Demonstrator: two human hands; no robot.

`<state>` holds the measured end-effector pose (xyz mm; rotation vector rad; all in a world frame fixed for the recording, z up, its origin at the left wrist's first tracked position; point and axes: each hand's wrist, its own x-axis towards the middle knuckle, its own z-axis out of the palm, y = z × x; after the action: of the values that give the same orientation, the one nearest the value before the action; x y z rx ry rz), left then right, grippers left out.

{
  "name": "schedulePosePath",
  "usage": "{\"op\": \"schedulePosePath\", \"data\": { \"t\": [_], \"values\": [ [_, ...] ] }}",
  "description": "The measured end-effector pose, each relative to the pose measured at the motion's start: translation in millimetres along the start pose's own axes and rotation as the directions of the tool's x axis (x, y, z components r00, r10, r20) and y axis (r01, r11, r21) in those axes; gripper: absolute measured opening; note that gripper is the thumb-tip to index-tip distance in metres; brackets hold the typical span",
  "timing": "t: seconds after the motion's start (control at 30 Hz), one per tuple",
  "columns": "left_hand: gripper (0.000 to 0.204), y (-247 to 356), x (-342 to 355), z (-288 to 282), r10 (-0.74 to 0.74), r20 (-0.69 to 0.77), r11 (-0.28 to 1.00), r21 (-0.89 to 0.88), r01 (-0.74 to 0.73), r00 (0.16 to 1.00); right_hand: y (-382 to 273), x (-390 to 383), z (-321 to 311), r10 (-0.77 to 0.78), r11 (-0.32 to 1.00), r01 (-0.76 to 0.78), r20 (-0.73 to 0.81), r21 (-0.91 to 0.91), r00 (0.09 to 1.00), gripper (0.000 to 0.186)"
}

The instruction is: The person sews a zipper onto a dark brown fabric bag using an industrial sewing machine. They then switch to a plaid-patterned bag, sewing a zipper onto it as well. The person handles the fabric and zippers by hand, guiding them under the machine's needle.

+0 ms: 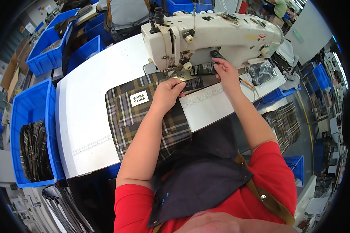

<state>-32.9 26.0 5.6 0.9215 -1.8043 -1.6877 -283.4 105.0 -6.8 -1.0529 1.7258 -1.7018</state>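
A plaid fabric panel [134, 120] in brown, black and white lies on the white table, its right edge near the sewing machine's [214, 37] needle area. A white patch [139, 98] with dark lettering sits on it. My left hand [166, 95] is closed over the panel's upper right part, thumb and finger pinching the end of a small black label [193, 83] with pale print. To the right, my right hand [227, 75] pinches the end of another black printed label [203, 69] under the machine arm. A further dark label [215, 53] lies behind its fingertips.
Right of my right hand are orange-handled snips [246, 83] and a clear plastic bag [261, 72]. Ruler strips [202, 97] mark the table. A blue bin [52, 132] with folded plaid pieces [35, 151] stands at left. Another person [128, 15] sits beyond the table.
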Motion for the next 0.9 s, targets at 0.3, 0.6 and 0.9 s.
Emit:
{"op": "schedulePosePath", "data": {
  "t": [0.3, 0.6, 0.9],
  "values": [
    [0.024, -4, 0, -4, 0.027, 0.038, 0.997, 0.069, -0.030, 0.999, 22, 19, 0, -0.176, 0.881, 0.170, 0.028, -0.441, 0.984, 0.028],
    [0.022, 1, -2, -6, -0.009, 0.036, 0.998, 0.064, 0.006, 0.999, 12, 29, -44, -0.427, 0.398, 0.259, 0.072, -0.880, 0.902, 0.029],
    [0.017, 5, -4, 0, -0.027, 0.024, 0.999, -0.043, 0.028, 0.999, 24, 30, -49, -0.392, 0.146, 0.254, 0.180, -0.956, 0.902, 0.019]
  ]
}}
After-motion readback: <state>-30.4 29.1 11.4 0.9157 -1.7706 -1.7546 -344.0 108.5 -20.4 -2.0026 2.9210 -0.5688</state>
